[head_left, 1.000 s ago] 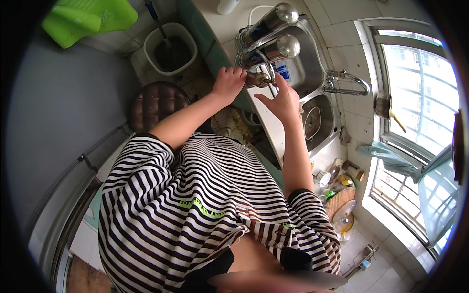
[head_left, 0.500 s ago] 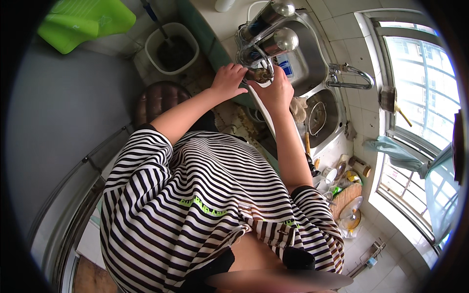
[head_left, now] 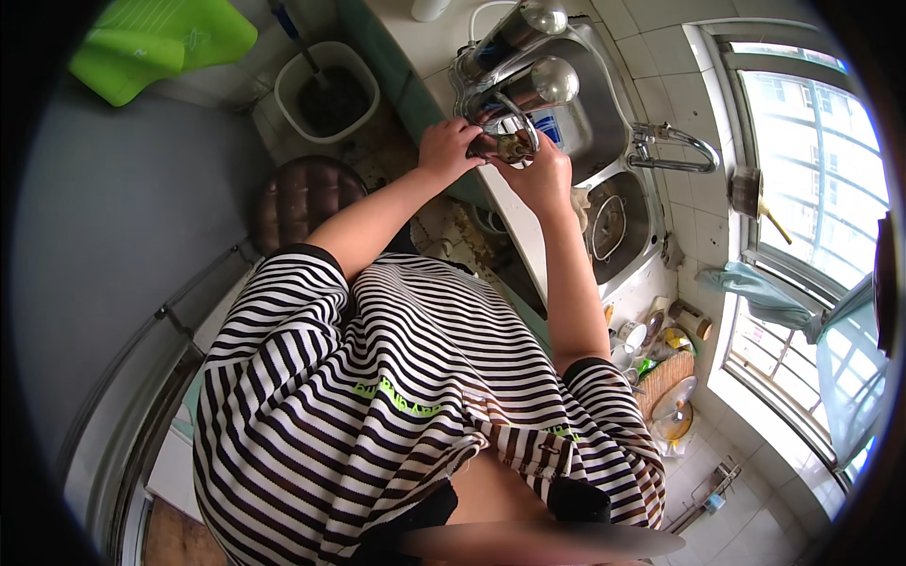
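Note:
Both hands are at the counter edge, working on a small dark, roundish thing with a brassy middle; its exact kind I cannot make out. My left hand has its fingers closed on the thing's left side. On the other side, my right hand pinches it, fingertips partly hidden. A curved chrome spout arches close over it. Just beyond stand two shiny steel cylinders, a nearer one and a farther one, leaning in the fisheye picture.
Right of my hands lies a steel double sink with a chrome tap. A wire-handled strainer sits in its nearer bowl. Dishes and a pot lid crowd the right counter. At left are a round brown stool and a white bin.
My left thumb, earlier stretched out, has drawn in against the dark thing. My right hand has shifted slightly right and nearer. The cloth in the sink is now more hidden by my right arm.

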Tool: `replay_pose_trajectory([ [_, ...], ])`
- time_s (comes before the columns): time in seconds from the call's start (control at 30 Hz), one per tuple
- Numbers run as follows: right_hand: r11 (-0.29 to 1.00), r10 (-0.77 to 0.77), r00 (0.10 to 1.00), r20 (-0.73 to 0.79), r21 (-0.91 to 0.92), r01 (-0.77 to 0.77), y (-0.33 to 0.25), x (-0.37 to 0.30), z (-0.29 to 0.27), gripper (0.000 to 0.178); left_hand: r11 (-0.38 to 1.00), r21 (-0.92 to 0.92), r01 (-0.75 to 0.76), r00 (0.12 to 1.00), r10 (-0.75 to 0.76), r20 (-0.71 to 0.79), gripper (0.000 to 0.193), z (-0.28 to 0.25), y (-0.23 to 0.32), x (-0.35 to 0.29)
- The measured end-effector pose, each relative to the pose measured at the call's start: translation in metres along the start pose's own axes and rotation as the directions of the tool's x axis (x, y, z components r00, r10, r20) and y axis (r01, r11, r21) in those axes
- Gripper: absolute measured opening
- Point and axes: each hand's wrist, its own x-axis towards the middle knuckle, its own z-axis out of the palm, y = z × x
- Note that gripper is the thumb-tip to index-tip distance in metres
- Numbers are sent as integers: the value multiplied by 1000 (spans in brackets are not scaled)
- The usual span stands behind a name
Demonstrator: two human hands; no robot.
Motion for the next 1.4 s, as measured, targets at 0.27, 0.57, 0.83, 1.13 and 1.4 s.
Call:
replay_pose_trajectory([
  [0.27, 996, 62, 994, -95, -63, -68, -17, -7, 4, 52, 998, -37, 54, 995, -57, -78, 58, 16, 6, -1],
  [0.57, 995, -90, 990, 108, 55, 84, -13, 5, -6, 32, 1000, 24, 14, 993, -11, -118, 54, 20, 7, 2],
  [0.83, 984, -176, 963, 207, 45, 170, -15, 9, -19, 34, 1000, -20, 0, 988, -3, -155, 58, 27, 1, 1],
  [1.13, 943, -255, 951, 176, -173, 284, -20, 9, -34, 49, 998, -63, 5, 990, -14, -141, 58, 25, 3, 0],
  [1.4, 856, -266, 955, 130, -424, 296, -22, -3, -71, 56, 998, -65, -18, 985, 6, -173, 40, 12, 12, 3],
])
